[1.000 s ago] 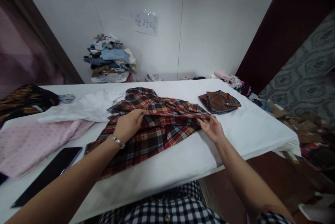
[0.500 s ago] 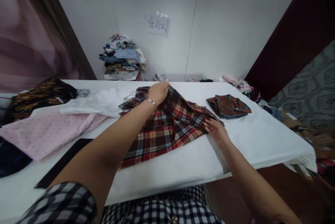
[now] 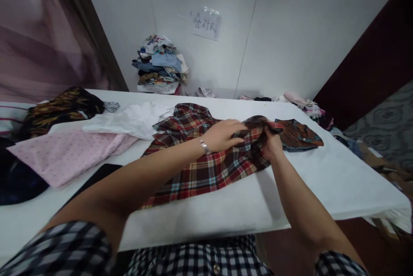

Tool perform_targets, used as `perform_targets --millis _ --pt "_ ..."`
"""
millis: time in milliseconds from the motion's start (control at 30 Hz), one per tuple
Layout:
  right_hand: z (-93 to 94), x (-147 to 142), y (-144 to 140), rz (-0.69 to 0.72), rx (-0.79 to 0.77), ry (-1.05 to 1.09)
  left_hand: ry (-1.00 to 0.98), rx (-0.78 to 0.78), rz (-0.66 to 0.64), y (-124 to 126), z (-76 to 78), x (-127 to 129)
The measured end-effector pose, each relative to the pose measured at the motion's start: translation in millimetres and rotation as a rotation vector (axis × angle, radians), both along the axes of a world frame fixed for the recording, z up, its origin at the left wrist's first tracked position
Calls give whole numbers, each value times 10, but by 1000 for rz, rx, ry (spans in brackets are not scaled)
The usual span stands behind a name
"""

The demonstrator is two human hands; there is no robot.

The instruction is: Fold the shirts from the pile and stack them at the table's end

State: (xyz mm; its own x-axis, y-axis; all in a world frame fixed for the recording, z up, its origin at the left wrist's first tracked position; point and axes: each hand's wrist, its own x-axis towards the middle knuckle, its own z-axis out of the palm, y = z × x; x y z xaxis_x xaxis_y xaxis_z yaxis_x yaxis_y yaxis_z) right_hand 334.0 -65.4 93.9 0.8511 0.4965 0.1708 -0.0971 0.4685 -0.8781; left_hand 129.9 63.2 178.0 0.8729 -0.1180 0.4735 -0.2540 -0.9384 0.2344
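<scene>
White cloth covers the surface (image 3: pixel 335 181), and a pale wall (image 3: pixel 290 30) rises well beyond the fingers. A red-and-brown plaid shirt (image 3: pixel 196 170) lies on that cloth, under the left fingers and spreading to their left and nearer side. The fingers of the right hand (image 3: pixel 273 144) pinch its bunched right end; those of the left hand (image 3: pixel 224 135) are parted from the thumb over the shirt, though blur hides whether they touch it. Just right of the right fingers lies a folded brown garment (image 3: pixel 303 136); a white garment (image 3: pixel 125 123) lies left of the left fingers. The shirt looks light, soft and limp, probably neither slippery nor fragile, so unsupported parts should sag and crease. Pinching edges or seams, fingers well apart, would likely keep it flatter than gathering its middle.
</scene>
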Motion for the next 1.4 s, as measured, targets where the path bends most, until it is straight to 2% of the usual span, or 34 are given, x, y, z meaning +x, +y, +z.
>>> perform_targets --millis 100,167,233,333,433,533,700,767,833,900,967,1067,1133,1200,1333,1400 --pt "-36 131 -127 -74 76 159 283 -93 368 327 -470 -630" --pt "-40 185 -164 -93 111 213 463 -128 500 434 -707 -979" --pt "-26 208 -142 -82 111 217 618 -183 601 471 -824 -1219" --pt "18 208 -29 -65 67 150 714 -247 671 529 -804 -1392" --pt "63 212 118 -107 -67 -23 545 -200 802 667 -731 -1433" --pt "70 223 263 -170 -254 -164 489 -108 901 803 -775 -1413" --pt "15 275 410 -11 -422 -338 708 -213 834 924 -918 -1406" --pt "30 307 418 11 -473 -392 733 -231 841 969 -897 -1447" --pt "83 307 410 -32 -537 -434 673 -186 867 993 -841 -1481" --pt "158 242 392 -89 -538 -495 527 -146 859 955 -773 -1464" --pt "223 101 360 -93 -464 -590 352 -172 796 832 -713 -1366" --pt "268 -182 279 57 -424 -803 213 -297 674 523 -662 -1075" --pt "274 -342 214 178 -493 -944 209 -356 614 310 -665 -823" --pt "284 -440 156 259 -574 -1058 196 -316 564 162 -692 -563" --pt "299 -527 5 376 -628 -1256 108 -113 511 137 -756 -146" --pt "235 -592 -142 324 -595 -1314 95 -136 493 210 -749 -27"
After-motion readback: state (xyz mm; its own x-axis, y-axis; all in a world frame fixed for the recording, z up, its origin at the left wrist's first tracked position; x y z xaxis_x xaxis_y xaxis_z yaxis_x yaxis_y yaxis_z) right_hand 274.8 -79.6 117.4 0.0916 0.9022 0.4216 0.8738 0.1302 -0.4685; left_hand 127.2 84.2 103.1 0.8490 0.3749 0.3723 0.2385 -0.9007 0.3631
